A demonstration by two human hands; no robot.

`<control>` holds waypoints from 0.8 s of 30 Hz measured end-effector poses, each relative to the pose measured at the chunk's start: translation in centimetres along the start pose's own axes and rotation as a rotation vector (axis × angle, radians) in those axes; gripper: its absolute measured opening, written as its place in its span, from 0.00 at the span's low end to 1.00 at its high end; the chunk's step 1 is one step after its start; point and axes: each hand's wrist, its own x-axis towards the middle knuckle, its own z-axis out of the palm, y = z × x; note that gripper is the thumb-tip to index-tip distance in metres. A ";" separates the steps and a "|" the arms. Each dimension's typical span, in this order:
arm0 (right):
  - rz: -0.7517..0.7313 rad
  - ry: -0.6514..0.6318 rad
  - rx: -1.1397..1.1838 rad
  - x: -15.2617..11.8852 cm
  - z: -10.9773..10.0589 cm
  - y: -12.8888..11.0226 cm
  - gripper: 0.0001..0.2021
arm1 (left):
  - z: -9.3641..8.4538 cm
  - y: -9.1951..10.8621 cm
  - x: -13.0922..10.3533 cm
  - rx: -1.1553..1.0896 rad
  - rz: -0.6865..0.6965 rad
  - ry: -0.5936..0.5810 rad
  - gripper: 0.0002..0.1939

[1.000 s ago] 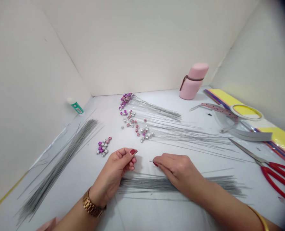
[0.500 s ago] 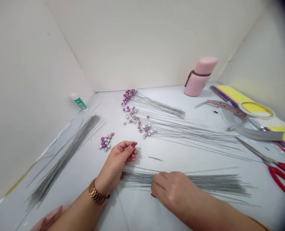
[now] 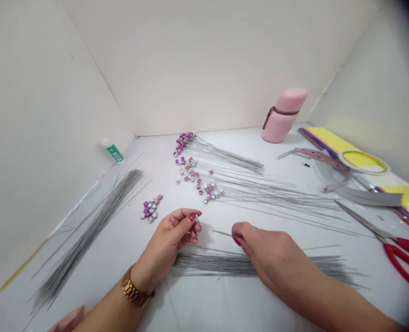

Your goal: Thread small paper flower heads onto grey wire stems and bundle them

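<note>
My left hand (image 3: 181,228) is closed, thumb against the fingers, pinching a small silver star (image 3: 197,219) that is mostly covered. To its left lies a little pile of purple, silver and pink stars (image 3: 150,210). My right hand (image 3: 263,244) is closed with its thumb and forefinger at the right end of a thin metal needle (image 3: 221,233); the needle's tip points left toward my left hand. Beneath both hands, a loose bundle of grey wires (image 3: 214,265) stretches across the table, partly covered by the right hand.
Another wire bundle (image 3: 90,235) lies at the left. Stars on wires (image 3: 225,154) fan out at the back. A pink bottle (image 3: 282,115), a tape roll (image 3: 363,162), grey strips (image 3: 370,197) and red-handled scissors (image 3: 398,244) are on the right. A glue stick (image 3: 113,152) lies back left.
My right hand has left the wire bundle and moved up and right to the needle's end, pinching it. My left hand stays nearly in place; the silver star now shows at its fingertips.
</note>
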 end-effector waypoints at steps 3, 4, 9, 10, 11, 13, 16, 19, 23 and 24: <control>0.015 0.088 0.036 0.2 -0.2 0.3 0.11 | 0.3 -0.2 -0.2 -0.044 -0.062 -0.069 0.09; -0.001 0.100 0.032 0.2 -0.2 0.3 0.12 | 0.4 -0.2 -0.3 -0.057 -0.081 -0.082 0.09; -0.057 0.097 -0.014 0.3 -0.2 0.5 0.18 | 0.3 -0.3 -0.2 -0.124 -0.108 -0.067 0.08; -0.060 0.096 -0.023 0.3 -0.1 0.6 0.18 | 0.3 -0.3 -0.2 -0.135 -0.099 -0.057 0.08; -0.061 0.093 -0.029 0.3 -0.1 0.6 0.19 | 0.2 -0.3 -0.1 -0.145 -0.090 -0.046 0.08; -0.055 0.086 -0.039 0.3 0.0 0.7 0.20 | 0.2 -0.3 -0.1 -0.157 -0.073 -0.028 0.09; -0.047 0.084 -0.059 0.2 0.1 0.8 0.21 | 0.1 -0.3 -0.1 -0.156 -0.066 -0.024 0.09; -0.049 0.079 -0.073 0.0 0.1 0.9 0.21 | 0.0 -0.4 0.0 -0.130 -0.060 -0.023 0.09; -0.058 0.090 -0.099 -0.1 0.1 1.0 0.20 | 0.1 -0.4 0.0 -0.001 0.008 -0.007 0.08; -0.059 0.097 -0.105 -0.1 0.0 1.0 0.19 | 0.3 -0.4 -0.1 0.044 0.030 -0.004 0.08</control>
